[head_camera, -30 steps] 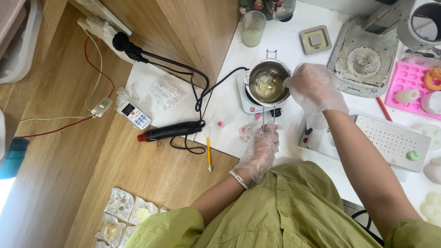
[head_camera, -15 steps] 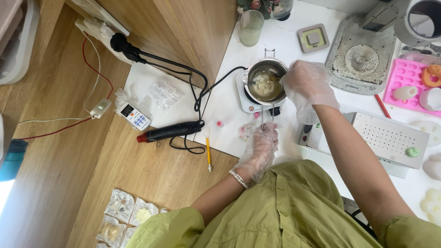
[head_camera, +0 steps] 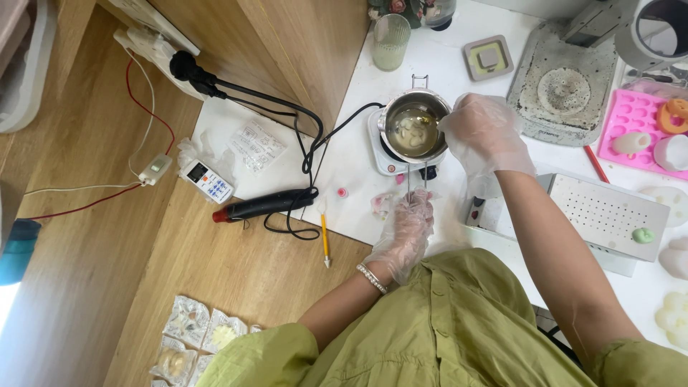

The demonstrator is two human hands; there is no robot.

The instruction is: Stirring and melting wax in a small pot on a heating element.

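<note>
Nearest the camera, the left hand (head_camera: 405,233) in a clear disposable glove comes up from the green sleeve with the wrist bent, a beaded bracelet (head_camera: 372,279) just behind it. Its fingers are closed around the end of the wire handle (head_camera: 416,183) of a small steel pot (head_camera: 413,130), which runs straight from the hand to the pot.

The pot sits on a small white hot plate (head_camera: 381,154) on the white tabletop (head_camera: 358,150); pale lumps lie in clear liquid inside it.

The right hand (head_camera: 486,135), also gloved, reaches in from the right with the forearm stretched across the table. Its fingers are bunched at the pot's right rim (what they pinch is too small to tell, and I cannot tell how tightly they close).

Left of the pot, a black heat gun (head_camera: 265,206) and a yellow pencil (head_camera: 325,240) lie near the table's edge. Beyond the right hand are a pink silicone mould (head_camera: 634,118) and a grey stained tray (head_camera: 566,86); farther still stands a ribbed glass (head_camera: 391,43).
</note>
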